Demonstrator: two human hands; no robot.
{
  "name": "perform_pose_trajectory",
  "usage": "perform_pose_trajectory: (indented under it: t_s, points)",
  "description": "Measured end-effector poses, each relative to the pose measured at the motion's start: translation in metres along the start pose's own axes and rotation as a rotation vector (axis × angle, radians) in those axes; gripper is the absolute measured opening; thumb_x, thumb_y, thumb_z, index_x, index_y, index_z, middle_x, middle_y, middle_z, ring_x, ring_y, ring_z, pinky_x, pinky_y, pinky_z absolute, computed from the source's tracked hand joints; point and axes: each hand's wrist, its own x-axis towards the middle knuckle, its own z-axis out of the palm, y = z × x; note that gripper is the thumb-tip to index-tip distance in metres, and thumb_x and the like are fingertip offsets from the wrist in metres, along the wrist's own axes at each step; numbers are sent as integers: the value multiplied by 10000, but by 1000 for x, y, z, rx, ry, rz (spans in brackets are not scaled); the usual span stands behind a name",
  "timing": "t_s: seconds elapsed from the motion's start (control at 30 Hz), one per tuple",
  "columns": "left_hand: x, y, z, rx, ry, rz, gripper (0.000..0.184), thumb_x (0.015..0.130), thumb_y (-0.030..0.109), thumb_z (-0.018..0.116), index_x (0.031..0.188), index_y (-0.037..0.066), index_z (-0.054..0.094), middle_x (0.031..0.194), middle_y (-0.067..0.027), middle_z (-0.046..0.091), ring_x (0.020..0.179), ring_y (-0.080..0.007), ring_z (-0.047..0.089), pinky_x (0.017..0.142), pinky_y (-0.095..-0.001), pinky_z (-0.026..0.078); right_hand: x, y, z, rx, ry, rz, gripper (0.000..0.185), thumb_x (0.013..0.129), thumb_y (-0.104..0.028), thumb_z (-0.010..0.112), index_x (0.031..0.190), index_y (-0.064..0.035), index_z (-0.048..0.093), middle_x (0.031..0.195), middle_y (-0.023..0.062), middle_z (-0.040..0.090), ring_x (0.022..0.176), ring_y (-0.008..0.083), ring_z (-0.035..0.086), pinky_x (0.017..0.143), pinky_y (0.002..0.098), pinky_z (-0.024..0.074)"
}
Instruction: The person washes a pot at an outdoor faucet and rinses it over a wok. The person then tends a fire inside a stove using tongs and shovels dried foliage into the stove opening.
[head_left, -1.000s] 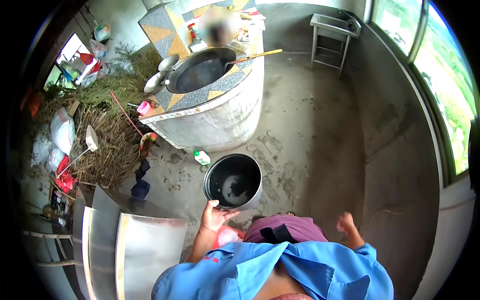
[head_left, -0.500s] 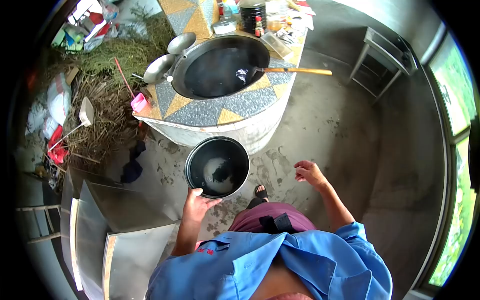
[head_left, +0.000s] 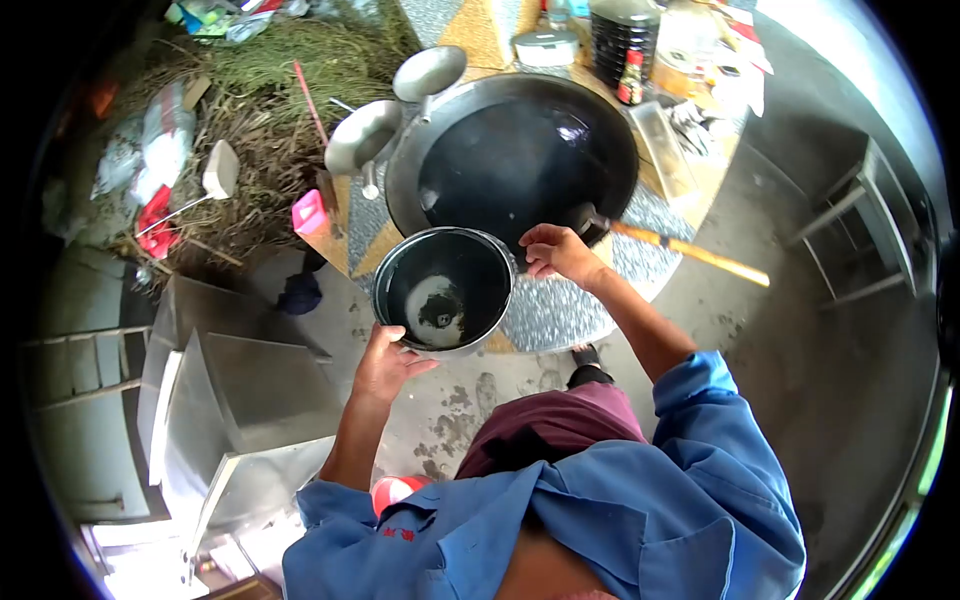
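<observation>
My left hand (head_left: 386,362) grips the near rim of a dark round pot (head_left: 443,290), thumb over the edge and fingers beneath. Some liquid seems to lie inside the pot, with a pale reflection. My right hand (head_left: 560,254) is raised just right of the pot, its fingers curled; whether they touch the rim or hold anything is too small to tell. Behind both is a large wok (head_left: 510,150) set in the tiled stove, with dark liquid in it. A wooden-handled tool (head_left: 690,247) leans over the wok's right rim.
Two metal ladles (head_left: 362,137) rest at the wok's left edge. Bottles (head_left: 624,45) and a clear tray (head_left: 662,150) stand on the stove (head_left: 590,310). Brushwood (head_left: 260,120) lies at left, metal panels (head_left: 265,390) at lower left, a metal stand (head_left: 865,225) at right.
I have come closer to the stove, and the pot is now at its front edge beside the wok. My right hand has moved in from the right towards the pot.
</observation>
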Motion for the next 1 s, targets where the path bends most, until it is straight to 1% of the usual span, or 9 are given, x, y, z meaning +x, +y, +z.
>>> perform_pose_trajectory:
  t_s: [0.47, 0.53, 0.57, 0.67, 0.8, 0.83, 0.9, 0.97, 1.0]
  points:
    - [116, 97, 83, 460, 424, -67, 736, 618, 311, 587, 1247, 194, 224, 992, -102, 446, 846, -236, 499, 631, -387, 488, 177, -5, -43, -393, -196, 167, 77, 709, -63, 447, 734, -2, 487, 640, 98, 530, 481, 162, 535, 428, 283, 477]
    - [123, 111, 97, 531, 495, -34, 813, 606, 309, 610, 1276, 154, 178, 1114, -134, 423, 876, -239, 497, 643, -404, 453, 229, 45, -52, -1248, -661, -504, 38, 648, -16, 464, 657, -7, 499, 564, 120, 528, 429, 183, 521, 428, 300, 473]
    - [128, 118, 102, 596, 484, -41, 826, 597, 307, 619, 1278, 146, 179, 1127, -142, 420, 905, -239, 493, 651, -410, 446, 241, 49, -43, -1091, -629, -74, 64, 638, 7, 500, 700, -5, 488, 647, 153, 556, 466, 197, 536, 386, 318, 463]
    - [147, 132, 119, 780, 474, -14, 872, 554, 314, 650, 1275, 120, 200, 1138, -150, 424, 980, -246, 472, 728, -388, 422, 189, -21, -29, -819, -291, 21, 97, 553, 3, 540, 645, -26, 555, 586, 130, 570, 543, 237, 595, 443, 347, 464]
    - [173, 129, 127, 1371, 411, 327, 909, 503, 322, 667, 1261, 90, 221, 1164, -217, 386, 1035, -342, 425, 861, -337, 365, 214, -7, -21, -1137, -437, -47, 131, 636, -86, 547, 749, -31, 586, 680, 160, 585, 583, 253, 586, 472, 344, 443]
    - [170, 129, 140, 1467, 440, 360, 905, 497, 323, 672, 1257, 105, 230, 1162, -235, 367, 1042, -361, 410, 856, -368, 368, 216, -1, -20, -760, -329, 182, 155, 673, -147, 550, 771, -31, 582, 675, 134, 589, 545, 215, 561, 461, 342, 427]
    - [170, 120, 159, 1644, 529, 421, 888, 485, 329, 688, 1243, 161, 258, 1145, -253, 326, 1024, -404, 394, 812, -432, 392, 243, 34, -20, -648, -310, 120, 147, 689, -149, 540, 782, -43, 581, 659, 105, 583, 529, 185, 546, 451, 333, 419]
    - [163, 115, 180, 1778, 538, 519, 859, 503, 324, 689, 1239, 194, 267, 1143, -269, 304, 977, -423, 406, 767, -438, 414, 219, 0, -14, -161, -255, 326, 281, 713, -155, 596, 973, -79, 518, 817, 115, 573, 641, 274, 567, 428, 471, 428]
    - [161, 111, 186, 1863, 543, 575, 851, 513, 323, 690, 1241, 192, 268, 1145, -274, 297, 971, -421, 408, 757, -430, 420, 219, 0, -17, -89, -305, 282, 210, 769, -183, 511, 955, -85, 517, 758, 58, 559, 618, 197, 546, 463, 393, 429]
